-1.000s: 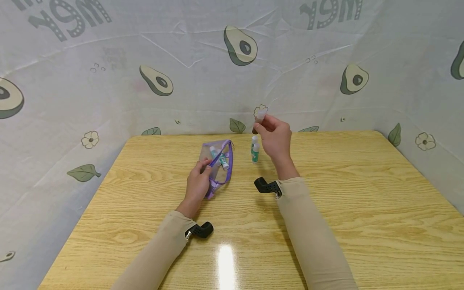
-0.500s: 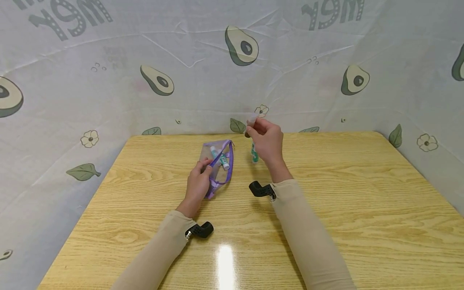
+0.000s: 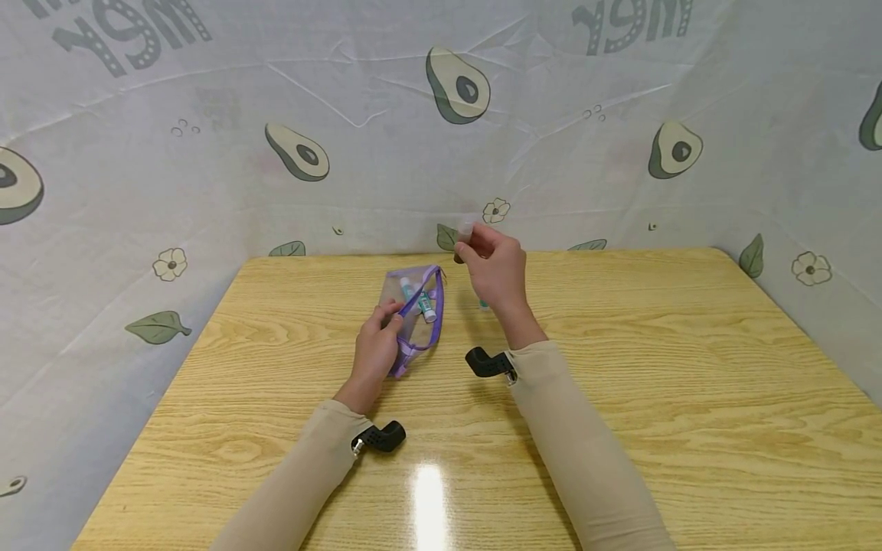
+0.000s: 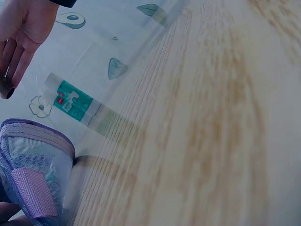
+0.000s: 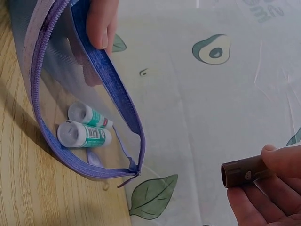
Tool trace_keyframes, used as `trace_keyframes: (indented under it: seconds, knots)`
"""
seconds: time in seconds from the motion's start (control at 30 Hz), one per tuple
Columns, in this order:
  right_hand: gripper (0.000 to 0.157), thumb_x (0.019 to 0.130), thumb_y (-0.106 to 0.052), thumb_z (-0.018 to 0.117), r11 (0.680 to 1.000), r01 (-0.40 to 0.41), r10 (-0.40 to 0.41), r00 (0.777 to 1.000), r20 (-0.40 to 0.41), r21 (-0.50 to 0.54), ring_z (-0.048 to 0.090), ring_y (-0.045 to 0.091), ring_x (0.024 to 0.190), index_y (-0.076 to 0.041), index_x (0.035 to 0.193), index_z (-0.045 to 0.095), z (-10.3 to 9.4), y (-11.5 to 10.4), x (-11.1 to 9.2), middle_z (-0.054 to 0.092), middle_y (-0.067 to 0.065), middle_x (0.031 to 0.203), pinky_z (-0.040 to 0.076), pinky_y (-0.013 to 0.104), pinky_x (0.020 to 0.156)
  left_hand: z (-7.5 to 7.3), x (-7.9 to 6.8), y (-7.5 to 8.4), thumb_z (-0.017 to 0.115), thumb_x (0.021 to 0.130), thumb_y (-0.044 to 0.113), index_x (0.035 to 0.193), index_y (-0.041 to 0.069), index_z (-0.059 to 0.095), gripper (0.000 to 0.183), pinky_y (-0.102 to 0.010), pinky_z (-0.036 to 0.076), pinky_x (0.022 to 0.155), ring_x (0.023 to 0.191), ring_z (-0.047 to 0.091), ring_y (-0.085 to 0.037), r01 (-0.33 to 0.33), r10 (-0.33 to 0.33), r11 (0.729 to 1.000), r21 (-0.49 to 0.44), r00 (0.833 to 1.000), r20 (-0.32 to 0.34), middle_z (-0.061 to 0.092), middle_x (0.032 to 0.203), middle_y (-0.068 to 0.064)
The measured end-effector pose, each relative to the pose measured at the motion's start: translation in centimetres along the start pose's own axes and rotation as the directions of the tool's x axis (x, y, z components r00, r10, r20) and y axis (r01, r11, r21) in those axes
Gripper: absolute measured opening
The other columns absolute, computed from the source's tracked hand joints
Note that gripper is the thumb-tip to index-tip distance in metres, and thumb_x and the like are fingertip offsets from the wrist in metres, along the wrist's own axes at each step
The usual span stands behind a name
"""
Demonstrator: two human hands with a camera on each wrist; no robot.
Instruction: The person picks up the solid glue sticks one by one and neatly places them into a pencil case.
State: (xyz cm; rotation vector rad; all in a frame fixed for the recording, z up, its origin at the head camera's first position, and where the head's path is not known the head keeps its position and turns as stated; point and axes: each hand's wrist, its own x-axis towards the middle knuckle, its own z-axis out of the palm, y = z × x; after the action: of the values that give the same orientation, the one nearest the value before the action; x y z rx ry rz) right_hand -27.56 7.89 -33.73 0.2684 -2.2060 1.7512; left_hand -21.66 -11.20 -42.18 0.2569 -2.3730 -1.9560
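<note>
My left hand [image 3: 377, 344] pinches the edge of a see-through mesh zip pouch [image 5: 106, 75] with purple trim, its mouth held apart. Two green-and-white glue sticks [image 5: 98, 136] lie inside it. Raised above the table, my right hand [image 3: 494, 269] grips a small brown tube [image 5: 244, 170] between thumb and fingers. The tube has a pale translucent top in the head view, and its brown end looks hollow in the right wrist view. Behind the right hand, mostly hidden in the head view, green-and-white glue sticks [image 4: 74, 101] stand upright on the table.
The wood-grain table [image 3: 689, 383] reaches back to a pale hanging sheet [image 3: 386, 168] printed with avocados and leaves. Black camera mounts [image 3: 489, 363] stick out from both sleeves.
My right hand has moved left with the brown tube, towards the pouch, and now covers most of the standing glue sticks. The left hand and the pouch have stayed in place.
</note>
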Motion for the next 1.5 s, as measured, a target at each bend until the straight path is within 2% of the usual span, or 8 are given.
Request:
trace_keyframes:
  seconds: [0.3, 0.53, 0.83, 1.2, 1.5]
  knots:
    - [0.036, 0.102, -0.011, 0.072, 1.000, 0.012, -0.011, 1.000, 0.010, -0.002, 0.078, 0.032, 0.105, -0.002, 0.136, 0.070, 0.5, -0.1, -0.1, 0.079, 0.019, 0.119, 0.062, 0.044, 0.099, 0.0, 0.1, -0.1, 0.048, 0.112, 0.023, 0.150, 0.011, 0.059, 0.041, -0.048, 0.015, 0.136, 0.168, 0.014, -0.027, 0.002, -0.002, 1.000, 0.006, 1.000, -0.004, 0.040, 0.172, -0.002]
    - [0.035, 0.102, -0.012, 0.072, 1.000, -0.003, 0.003, 1.000, 0.012, -0.031, 0.077, 0.030, 0.110, -0.003, 0.135, 0.070, 0.9, -0.2, -0.2, 0.078, 0.017, 0.121, 0.061, 0.044, 0.099, -0.1, 0.2, -0.2, 0.048, 0.111, 0.023, 0.150, 0.010, 0.059, 0.042, -0.048, 0.015, 0.136, 0.168, 0.013, -0.026, 0.005, -0.005, 1.000, -0.001, 1.000, 0.000, 0.039, 0.172, -0.002]
    - [0.030, 0.101, -0.011, 0.071, 0.999, -0.002, 0.003, 1.000, 0.026, -0.041, 0.078, 0.032, 0.107, -0.001, 0.130, 0.072, 1.4, 0.0, -0.4, 0.080, 0.018, 0.116, 0.062, 0.046, 0.096, 0.0, 0.2, -0.2, 0.047, 0.111, 0.023, 0.149, 0.011, 0.060, 0.042, -0.049, 0.022, 0.135, 0.165, 0.024, -0.028, 0.014, -0.014, 1.000, 0.000, 1.000, -0.007, 0.041, 0.171, -0.003]
    - [0.039, 0.100, -0.010, 0.073, 0.994, -0.066, 0.070, 0.996, 0.048, -0.083, 0.077, 0.032, 0.111, -0.002, 0.138, 0.067, 2.3, 1.3, -0.5, 0.079, 0.017, 0.120, 0.062, 0.046, 0.099, 0.0, 0.2, -0.2, 0.048, 0.112, 0.022, 0.150, 0.011, 0.059, 0.041, -0.048, 0.017, 0.136, 0.168, 0.016, -0.027, 0.014, -0.014, 1.000, -0.005, 1.000, -0.004, 0.040, 0.172, -0.003]
    - [0.047, 0.101, -0.011, 0.073, 0.988, -0.108, 0.116, 0.991, 0.067, -0.114, 0.077, 0.030, 0.111, -0.004, 0.146, 0.061, 2.9, 1.9, -0.6, 0.078, 0.016, 0.123, 0.064, 0.043, 0.095, 0.0, 0.3, -0.2, 0.047, 0.112, 0.022, 0.150, 0.011, 0.059, 0.041, -0.048, 0.024, 0.134, 0.165, 0.026, -0.028, 0.014, -0.014, 1.000, -0.004, 1.000, -0.006, 0.041, 0.171, -0.003]
